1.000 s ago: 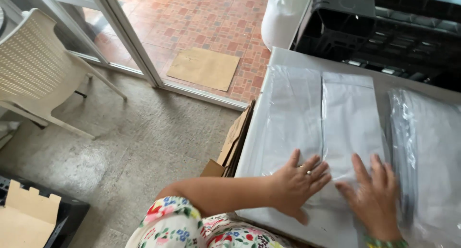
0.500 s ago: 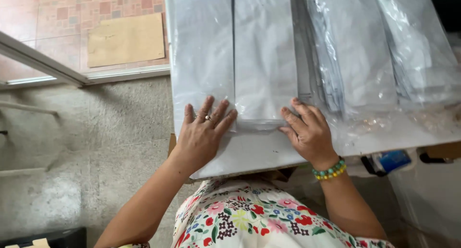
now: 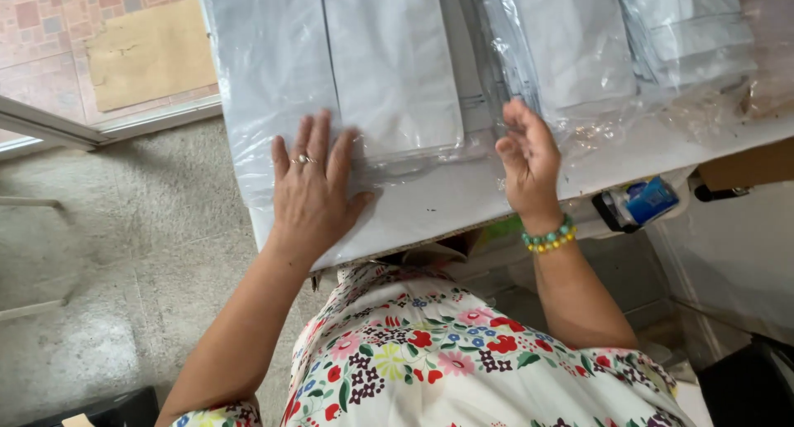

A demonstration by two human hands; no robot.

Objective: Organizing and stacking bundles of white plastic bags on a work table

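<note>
Plastic-wrapped white packets lie across the counter [image 3: 430, 208], and the nearest one, a clear sleeve [image 3: 331, 88] holding two flat white pieces side by side, sits directly under and beyond the left hand [image 3: 313, 187]. That hand lies flat, fingers spread, palm pressing the sleeve's near edge down, which seems to pin the slippery film so it does not slide. The right hand [image 3: 529, 158] is just to the right of that sleeve, half open with fingers curled upward, its fingertips at the near edge of a second sleeved stack [image 3: 562, 55]; whether it pinches the film or only touches it I cannot tell. Farther right of that hand lies a third wrapped bundle [image 3: 686, 30], so three bagged lots show, though the crumpled film makes the count unsure. A beaded bracelet [image 3: 547, 237] circles the right wrist. Below the counter edge, right of the right hand, sits one blue-and-black object [image 3: 637, 203]. Left of the left hand, on the floor, lies one brown cardboard sheet [image 3: 149, 55].
</note>
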